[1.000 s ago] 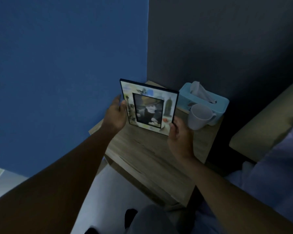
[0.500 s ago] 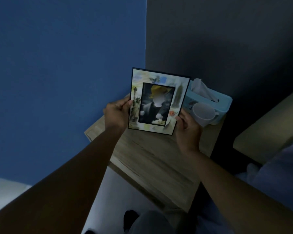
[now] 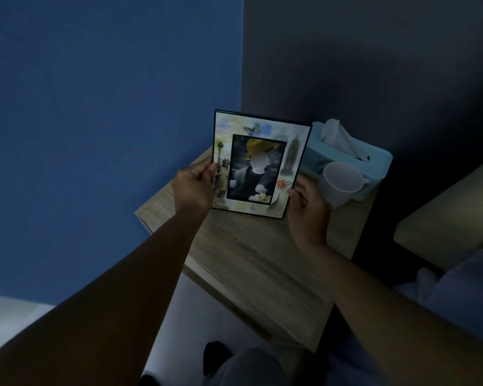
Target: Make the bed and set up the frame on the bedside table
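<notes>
Picture frame (image 3: 260, 162) has a dark edge, pale illustrated border and photo inside; it faces the camera, portrait-wise, over the wooden bedside table (image 3: 251, 260).

No words or numbers can be read anywhere here. The picture frame (image 3: 258, 162) has little drawings all round its edge, but no letters show on it. The blue tissue box (image 3: 381, 162) has a dark mark on its side, and it is too blurry to read.
</notes>
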`<state>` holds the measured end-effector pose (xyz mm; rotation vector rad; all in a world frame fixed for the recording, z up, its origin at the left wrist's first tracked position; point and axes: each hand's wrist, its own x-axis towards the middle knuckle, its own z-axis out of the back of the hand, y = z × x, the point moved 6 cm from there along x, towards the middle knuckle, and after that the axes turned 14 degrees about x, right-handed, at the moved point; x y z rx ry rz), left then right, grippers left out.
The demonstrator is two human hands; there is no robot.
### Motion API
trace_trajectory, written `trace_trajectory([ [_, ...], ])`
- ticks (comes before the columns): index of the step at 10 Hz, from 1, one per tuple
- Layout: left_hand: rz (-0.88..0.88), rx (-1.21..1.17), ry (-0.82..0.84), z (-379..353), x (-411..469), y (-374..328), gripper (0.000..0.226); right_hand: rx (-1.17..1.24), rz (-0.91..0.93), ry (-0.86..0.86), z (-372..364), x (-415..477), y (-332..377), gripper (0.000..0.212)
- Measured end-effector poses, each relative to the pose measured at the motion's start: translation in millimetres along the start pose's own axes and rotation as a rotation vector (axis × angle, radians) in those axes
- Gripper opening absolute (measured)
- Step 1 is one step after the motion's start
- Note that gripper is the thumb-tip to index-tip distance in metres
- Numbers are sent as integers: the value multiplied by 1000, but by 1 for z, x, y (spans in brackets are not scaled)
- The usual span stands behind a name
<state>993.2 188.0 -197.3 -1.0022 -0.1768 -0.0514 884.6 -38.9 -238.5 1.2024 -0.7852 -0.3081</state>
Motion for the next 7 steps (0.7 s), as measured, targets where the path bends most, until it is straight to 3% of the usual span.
trace_trajectory([
  [3, -88, 98, 3, -5, -3, 10, 29, -30, -19, 57, -3, -4, -11, 31],
  [5, -125, 242, 117, -2, -9, 2, 35, -26, -91, 98, -1, -6, -7, 32],
  [7, -4, 281, 166, 16, -22, -3, 45, -79, -125, 87, 13, -17, 11, 45],
])
